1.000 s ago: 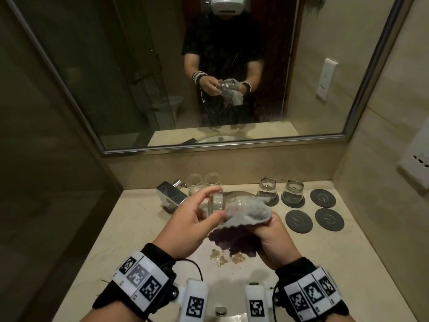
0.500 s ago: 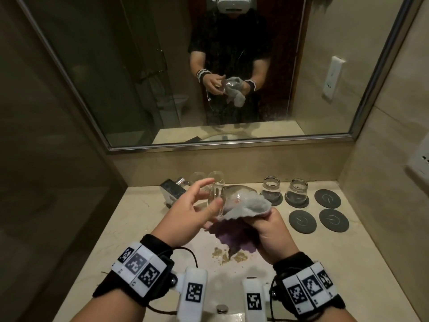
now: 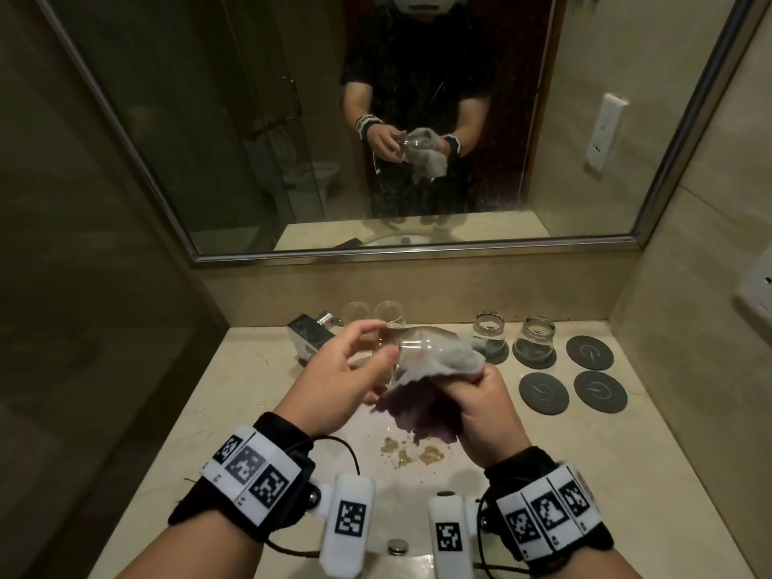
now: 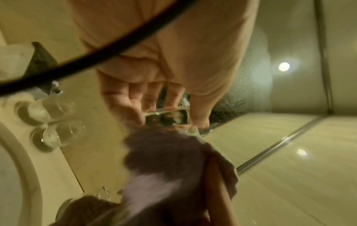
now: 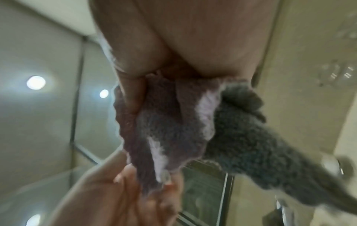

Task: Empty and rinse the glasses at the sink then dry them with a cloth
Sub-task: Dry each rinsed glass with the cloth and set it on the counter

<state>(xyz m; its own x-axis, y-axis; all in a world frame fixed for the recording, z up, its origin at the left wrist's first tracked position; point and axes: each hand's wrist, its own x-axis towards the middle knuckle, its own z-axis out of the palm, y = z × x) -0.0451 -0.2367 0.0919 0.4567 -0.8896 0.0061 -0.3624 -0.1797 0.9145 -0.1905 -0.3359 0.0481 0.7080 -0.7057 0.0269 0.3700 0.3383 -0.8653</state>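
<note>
Glass [image 3: 411,348] lies sideways above the desk [image 3: 250,390], base pinched in my left hand [image 3: 338,378]. Since a moment ago my grip has shifted round it. Cloth [image 3: 443,361] wraps its bowl, clamped by my right hand [image 3: 476,407]: drying proceeds by rotation. Two dried glasses [image 3: 514,340] stand right.

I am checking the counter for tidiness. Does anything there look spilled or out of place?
Yes. Brownish crumbly bits lie scattered on the counter just below the cloth, in front of the hands. They look like spilled residue. The coasters and the glasses standing on them look orderly.
</note>
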